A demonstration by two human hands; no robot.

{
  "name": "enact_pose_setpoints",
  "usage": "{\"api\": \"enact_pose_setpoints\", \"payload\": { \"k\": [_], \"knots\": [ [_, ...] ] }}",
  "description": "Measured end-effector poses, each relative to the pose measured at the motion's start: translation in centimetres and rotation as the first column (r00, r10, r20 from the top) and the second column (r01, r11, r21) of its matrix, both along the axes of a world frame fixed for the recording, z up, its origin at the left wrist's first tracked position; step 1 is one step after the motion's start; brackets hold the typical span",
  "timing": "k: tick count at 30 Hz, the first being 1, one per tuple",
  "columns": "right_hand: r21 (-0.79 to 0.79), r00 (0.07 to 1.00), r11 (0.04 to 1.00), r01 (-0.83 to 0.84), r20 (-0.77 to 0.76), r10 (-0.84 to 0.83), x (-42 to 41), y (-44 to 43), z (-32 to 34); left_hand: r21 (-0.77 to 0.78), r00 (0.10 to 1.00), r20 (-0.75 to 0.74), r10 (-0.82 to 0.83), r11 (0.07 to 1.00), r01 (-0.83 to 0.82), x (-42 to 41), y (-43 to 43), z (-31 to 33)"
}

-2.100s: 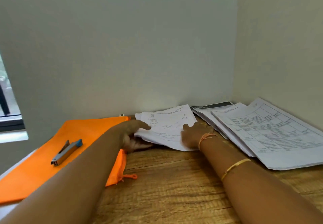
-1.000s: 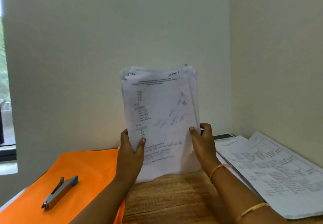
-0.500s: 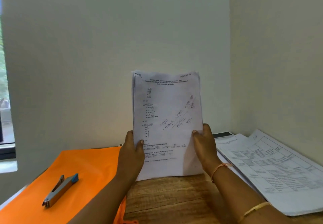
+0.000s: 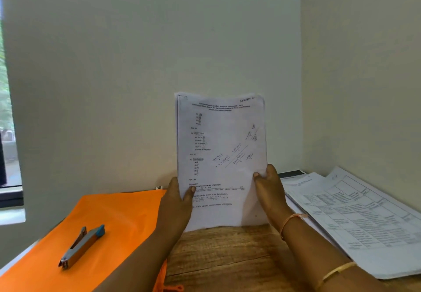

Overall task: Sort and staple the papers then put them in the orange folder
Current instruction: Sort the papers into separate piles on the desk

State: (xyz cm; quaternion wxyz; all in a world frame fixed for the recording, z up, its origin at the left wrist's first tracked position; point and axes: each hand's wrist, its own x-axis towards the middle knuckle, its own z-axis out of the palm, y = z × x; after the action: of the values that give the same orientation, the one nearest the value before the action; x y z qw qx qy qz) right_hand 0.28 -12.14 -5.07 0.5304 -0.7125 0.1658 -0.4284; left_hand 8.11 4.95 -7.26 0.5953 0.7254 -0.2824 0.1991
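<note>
Left hand and right hand pinched upright white printed paper sheaf at its sides; grey-blue metal stapler lay leftward, nearer left hand.

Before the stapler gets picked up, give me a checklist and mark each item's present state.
1. Grip: the paper stack stands upright between the left hand and the right hand, bottom edge at the wooden desk: ok.
2. Sheets squared: edges stagger at the top left corner: not ok.
3. Reach: the stapler lies free on the orange folder: ok.
4. Staples loaded: cannot tell.
5. A hand free for it: both grip the stack: not ok.
6. Sorting: the second paper pile on the right lies apart from the held stack: ok.
</note>
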Motion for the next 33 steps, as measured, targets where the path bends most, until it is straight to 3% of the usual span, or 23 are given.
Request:
{"api": "enact_pose_setpoints", "payload": {
  "k": [5, 7, 10, 13, 21, 23, 27, 33],
  "knots": [
    [-0.006, 0.990, 1.000, -0.008, 0.141, 0.008, -0.4, 0.4, 1.2, -0.164, 0.997, 0.072, 0.005, 0.986, 0.007, -0.9, 0.0, 0.9],
    [0.006, 0.994, 1.000, -0.012, 0.110, 0.011, -0.3, 0.4, 0.9, -0.118, 0.998, 0.056, 0.023, 0.993, -0.016, -0.6, 0.1, 0.8],
    [0.003, 0.999, 1.000, -0.004, -0.045, 0.004, 0.0, 0.4, -0.4, 0.071, 0.997, 0.003, 0.080, 0.994, -0.080, 0.4, 0.2, 0.0],
    [-0.035, 0.999, 0.999, -0.006, -0.054, 0.004, 0.1, 0.4, -1.0, 0.068, 0.997, 0.014, 0.073, 0.995, -0.074, 0.8, 0.4, -0.3],
    [-0.067, 0.978, 0.998, -0.003, 0.207, 0.017, -0.4, 0.8, 0.3, -0.151, 0.983, 0.175, 0.052, 0.988, -0.026, -0.5, 0.2, 0.5],
    [-0.077, 0.986, 0.997, 0.007, 0.165, 0.005, -0.2, 0.6, -0.2, -0.097, 0.984, 0.166, 0.056, 0.995, -0.040, -0.3, 0.1, 0.4],
    [-0.127, 0.994, 0.992, -0.010, -0.111, -0.005, 0.5, 0.0, -2.2, 0.208, 0.998, -0.016, 0.055, 0.977, -0.051, 0.8, 0.1, -0.8],
    [-0.247, 0.973, 0.968, 0.051, -0.205, -0.103, 0.6, -0.6, -1.7, 0.234, 0.994, -0.107, 0.036, 0.972, -0.010, 0.7, 0.2, -0.2]
  ]
}}
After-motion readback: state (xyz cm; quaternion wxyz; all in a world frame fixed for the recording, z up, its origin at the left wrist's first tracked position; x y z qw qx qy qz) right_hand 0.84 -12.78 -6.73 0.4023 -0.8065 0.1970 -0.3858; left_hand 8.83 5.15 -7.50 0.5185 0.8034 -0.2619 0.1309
